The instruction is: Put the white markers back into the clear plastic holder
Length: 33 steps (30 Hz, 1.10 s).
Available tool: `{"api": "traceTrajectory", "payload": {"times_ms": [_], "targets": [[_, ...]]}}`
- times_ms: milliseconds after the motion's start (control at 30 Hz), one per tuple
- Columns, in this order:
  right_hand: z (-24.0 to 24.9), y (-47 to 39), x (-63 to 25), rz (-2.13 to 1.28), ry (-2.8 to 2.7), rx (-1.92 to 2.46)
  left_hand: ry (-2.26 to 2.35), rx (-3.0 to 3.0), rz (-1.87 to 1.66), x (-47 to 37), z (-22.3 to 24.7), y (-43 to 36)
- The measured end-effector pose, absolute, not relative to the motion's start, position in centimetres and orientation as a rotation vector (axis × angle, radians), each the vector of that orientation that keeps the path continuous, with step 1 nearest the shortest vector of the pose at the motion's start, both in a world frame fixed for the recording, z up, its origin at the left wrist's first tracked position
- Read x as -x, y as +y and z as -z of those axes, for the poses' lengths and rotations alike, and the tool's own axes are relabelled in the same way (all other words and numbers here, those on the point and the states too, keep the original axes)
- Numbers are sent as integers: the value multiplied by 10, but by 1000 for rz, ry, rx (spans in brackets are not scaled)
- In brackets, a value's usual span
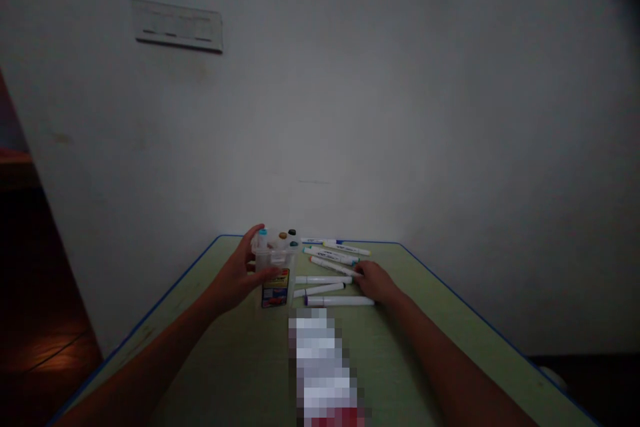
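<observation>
My left hand is wrapped around a clear plastic box, thumb on its front and fingers at the far left side. A label shows on the front of the box. Several markers stand upright inside, among them one with a light blue end. To the right, my right hand has its fingers closed at the right end of a white marker with an orange tip, which lies slanted. Around it lie more white markers, including one with a purple end nearest me.
The green table has a blue edge and meets a grey wall at the back. A pixelated patch covers the front middle. A switch plate is on the wall at upper left.
</observation>
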State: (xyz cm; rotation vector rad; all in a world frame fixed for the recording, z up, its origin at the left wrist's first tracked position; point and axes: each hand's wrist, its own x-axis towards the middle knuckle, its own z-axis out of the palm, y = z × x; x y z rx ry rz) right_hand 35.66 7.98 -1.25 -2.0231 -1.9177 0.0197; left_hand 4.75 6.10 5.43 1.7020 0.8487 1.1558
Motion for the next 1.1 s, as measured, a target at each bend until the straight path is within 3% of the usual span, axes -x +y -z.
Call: {"api": "traceTrajectory", "payload": {"times_ms": [300, 600, 1100], "targets": [[-5, 77, -353, 12, -1703, 1923, 874, -1732, -1152, -47, -55, 61], [-7, 65, -321, -150, -2023, 1716, 870, -1726, -1145, -48, -56, 60], [1, 71, -337, 27, -2021, 2000, 860, -1728, -1159, -48, -52, 63]]}}
